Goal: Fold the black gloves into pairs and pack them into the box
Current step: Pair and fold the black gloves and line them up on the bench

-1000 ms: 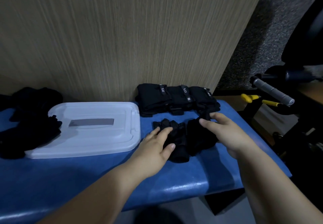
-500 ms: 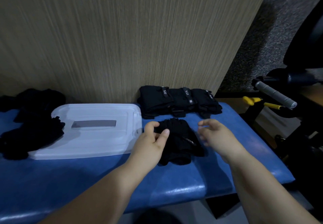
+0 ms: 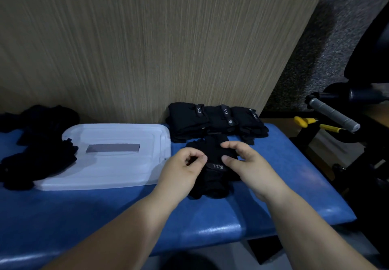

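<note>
Our left hand pinches the glove pair; our right hand curls round it. We should square cuffs between both hands, press flat.

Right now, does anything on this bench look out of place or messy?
Only the loose gloves at the left: that heap sprawls unfolded, and part of it lies over the white lid at its left edge. The folded pairs sit in a tidy row by the wall. Nothing looks damaged.
</note>
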{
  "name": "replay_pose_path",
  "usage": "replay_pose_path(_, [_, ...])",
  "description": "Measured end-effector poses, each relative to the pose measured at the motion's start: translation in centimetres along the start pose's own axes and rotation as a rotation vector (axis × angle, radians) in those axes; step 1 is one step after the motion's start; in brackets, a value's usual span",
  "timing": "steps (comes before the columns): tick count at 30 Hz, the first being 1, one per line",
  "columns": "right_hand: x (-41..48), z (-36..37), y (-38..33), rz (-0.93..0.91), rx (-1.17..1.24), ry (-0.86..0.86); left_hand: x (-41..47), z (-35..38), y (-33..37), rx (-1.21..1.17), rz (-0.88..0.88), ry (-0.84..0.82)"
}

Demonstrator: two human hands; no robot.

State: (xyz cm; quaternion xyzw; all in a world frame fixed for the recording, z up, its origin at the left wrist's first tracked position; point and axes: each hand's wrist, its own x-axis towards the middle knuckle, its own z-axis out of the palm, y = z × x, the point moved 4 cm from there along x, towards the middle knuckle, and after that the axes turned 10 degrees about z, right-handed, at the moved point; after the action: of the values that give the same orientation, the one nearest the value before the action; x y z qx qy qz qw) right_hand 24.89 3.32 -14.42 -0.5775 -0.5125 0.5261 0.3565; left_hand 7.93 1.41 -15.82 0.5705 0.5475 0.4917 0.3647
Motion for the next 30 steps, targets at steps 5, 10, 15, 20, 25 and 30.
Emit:
replay_pose_path(5, [-0.3,0.6,0.0,0.017,-0.069,0.007,0.0,-0.5,-0.4,0.109,-0.02,-0.005])
replay_pose_path(10, [-0.1,1.2,1.1,0.079,-0.43,0.063,0.1,-0.4,-0.9,0.457,0.053,-0.097])
replay_pose_path(15, [-0.4,1.1,0.8,0.057,-0.562,0.146,0.3,-0.5,-0.8,0.546,0.187,-0.076])
replay_pose_path(20, [-0.3,0.6,0.3,-0.165,-0.682,0.233,0.2,0.0,-0.3,0.486,0.313,-0.177])
replay_pose_path(25, [0.2,1.4,1.5,-0.193,-0.816,0.002,0.1,0.6,-1.4,0.474,0.21,-0.332])
replay_pose_path(30, [0.2,1.5,2.4,-0.126,-0.878,-0.087,0.1,0.7,-2.2,0.621,0.272,-0.408])
